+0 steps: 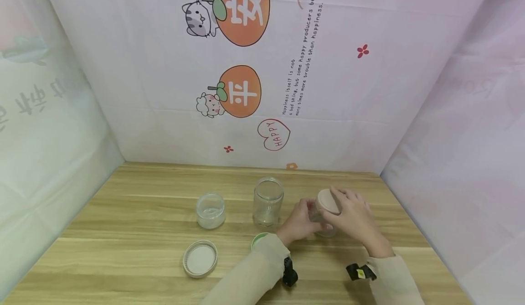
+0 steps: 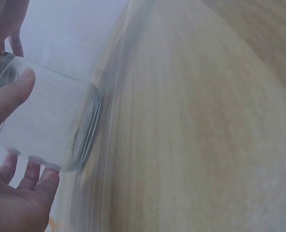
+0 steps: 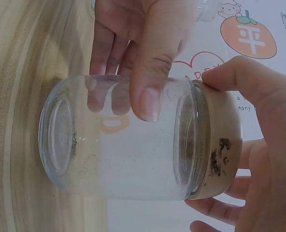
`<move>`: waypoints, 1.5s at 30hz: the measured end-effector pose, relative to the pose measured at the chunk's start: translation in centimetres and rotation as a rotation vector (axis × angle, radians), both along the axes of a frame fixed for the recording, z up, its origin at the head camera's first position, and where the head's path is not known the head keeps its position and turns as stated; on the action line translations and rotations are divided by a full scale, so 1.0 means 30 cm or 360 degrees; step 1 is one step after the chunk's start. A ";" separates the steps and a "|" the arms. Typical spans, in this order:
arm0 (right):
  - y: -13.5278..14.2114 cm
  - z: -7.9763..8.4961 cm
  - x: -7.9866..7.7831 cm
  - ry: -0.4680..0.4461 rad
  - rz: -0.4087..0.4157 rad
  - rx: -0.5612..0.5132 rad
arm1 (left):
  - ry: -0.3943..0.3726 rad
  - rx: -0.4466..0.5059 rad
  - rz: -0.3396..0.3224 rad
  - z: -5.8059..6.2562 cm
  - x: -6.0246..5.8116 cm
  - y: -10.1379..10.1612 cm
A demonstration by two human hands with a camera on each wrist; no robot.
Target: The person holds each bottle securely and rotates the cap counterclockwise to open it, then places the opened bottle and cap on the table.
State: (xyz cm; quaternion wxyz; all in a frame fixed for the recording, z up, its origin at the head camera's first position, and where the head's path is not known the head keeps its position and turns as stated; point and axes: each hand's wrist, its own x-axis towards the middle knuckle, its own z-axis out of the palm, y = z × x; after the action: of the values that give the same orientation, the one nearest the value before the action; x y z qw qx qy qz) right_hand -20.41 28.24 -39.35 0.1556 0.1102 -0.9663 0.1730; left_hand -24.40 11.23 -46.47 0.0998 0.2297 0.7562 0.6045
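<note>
A clear glass jar [image 3: 133,159] with a beige lid [image 3: 222,130] on its mouth is between my hands at the right side of the table. My left hand [image 1: 300,222] grips the jar's body, thumb on one side and fingers on the other. Around the lid curl the fingers and thumb of my right hand [image 1: 354,216]. Dark worn marks show on the lid's side in the right wrist view. The jar looks empty, and its base [image 2: 87,128] is close to the tabletop; whether it touches, I cannot tell.
An open, taller glass jar [image 1: 268,202] stands left of my left hand. Further left are a short open glass jar [image 1: 210,211] and a loose pale lid [image 1: 200,259]. A green-rimmed round item [image 1: 259,239] is partly hidden by my left sleeve. Printed cloth [image 1: 328,141] borders the wooden table.
</note>
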 end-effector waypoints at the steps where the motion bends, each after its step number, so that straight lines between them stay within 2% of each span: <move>1: 0.000 0.002 0.000 -0.0005 0.0004 -0.0004 | 0.0003 -0.0014 0.0005 0.001 0.000 -0.001; 7: -0.001 0.014 -0.001 -0.0018 0.0021 -0.0037 | 0.0044 -0.0077 0.0025 0.004 -0.006 -0.001; 15: -0.005 0.026 0.002 -0.0020 0.0035 -0.0042 | 0.0036 -0.0073 0.0037 0.014 -0.004 -0.004; 26: 0.000 0.054 0.002 0.0055 0.0050 -0.0120 | 0.0045 -0.0056 0.0048 0.022 0.001 -0.007; 32: 0.003 0.066 0.012 0.0026 0.0066 -0.0133 | 0.0032 -0.0084 0.0059 0.023 0.006 -0.008; 45: 0.033 0.098 0.050 -0.0150 0.0158 -0.0331 | 0.0010 -0.0014 0.0038 0.016 0.006 -0.006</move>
State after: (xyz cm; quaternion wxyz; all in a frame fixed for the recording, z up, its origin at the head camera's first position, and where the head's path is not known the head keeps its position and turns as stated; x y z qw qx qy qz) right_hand -18.90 29.22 -36.40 0.1119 0.1330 -0.9427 0.2847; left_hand -24.21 11.06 -45.99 0.0912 0.2221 0.7618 0.6016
